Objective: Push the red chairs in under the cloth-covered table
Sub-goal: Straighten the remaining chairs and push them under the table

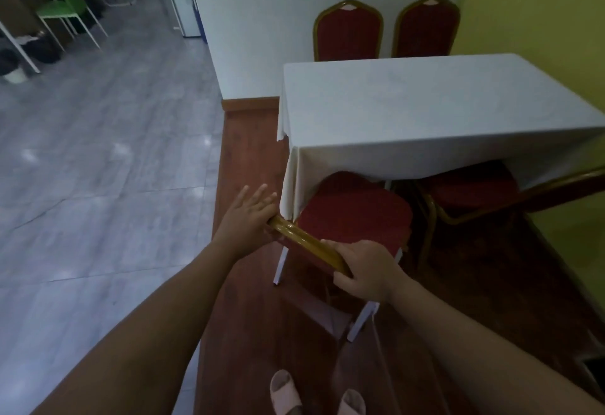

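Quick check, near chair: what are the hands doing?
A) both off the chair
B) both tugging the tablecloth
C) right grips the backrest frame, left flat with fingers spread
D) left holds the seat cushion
C: the right hand curls around the gold backrest frame, while the left hand lies open at its other end, fingers spread.

We stand at the near side of the table, our left hand and right hand on the top rail of the nearest chair, whose seat sits partly under the hanging cloth. A second chair stands just right of it. Two more chairs stand behind the table, by the wall
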Available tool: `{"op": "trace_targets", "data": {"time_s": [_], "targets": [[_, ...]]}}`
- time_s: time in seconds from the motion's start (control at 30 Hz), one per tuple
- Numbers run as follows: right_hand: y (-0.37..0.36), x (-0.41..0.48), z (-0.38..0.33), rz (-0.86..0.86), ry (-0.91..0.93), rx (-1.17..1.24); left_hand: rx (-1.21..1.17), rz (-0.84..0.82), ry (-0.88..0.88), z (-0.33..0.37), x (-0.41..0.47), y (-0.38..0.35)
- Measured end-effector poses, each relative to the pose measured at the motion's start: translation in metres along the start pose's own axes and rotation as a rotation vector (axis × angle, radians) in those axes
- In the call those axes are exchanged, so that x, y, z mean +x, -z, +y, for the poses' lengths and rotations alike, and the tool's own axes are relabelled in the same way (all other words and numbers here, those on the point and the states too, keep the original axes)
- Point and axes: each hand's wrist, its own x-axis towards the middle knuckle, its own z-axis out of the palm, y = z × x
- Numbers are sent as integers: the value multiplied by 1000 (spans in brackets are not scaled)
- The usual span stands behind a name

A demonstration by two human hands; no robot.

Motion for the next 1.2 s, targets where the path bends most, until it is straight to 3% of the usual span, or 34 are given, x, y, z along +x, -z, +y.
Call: {"op": "trace_targets", "data": {"time_s": [0.13,0.27,0.57,0.77,1.03,1.2], "targets": [[-14,2,-34,183,-249,35,-153,-94,52,1,13,8],[-23,18,-61,235,-516,-5,-185,36,86,2,6,-7],[-18,-26,-37,355,-286,-87,-126,245,31,34,-13,-21],[4,-80,3,300,-220,-175,-159,313,-1,96,-13,-23],[40,-105,63,244,-375,-258,-234,46,-131,135,40,-23],[33,-79,38,409,-554,-173,-219,-42,-130,119,51,-23]]}}
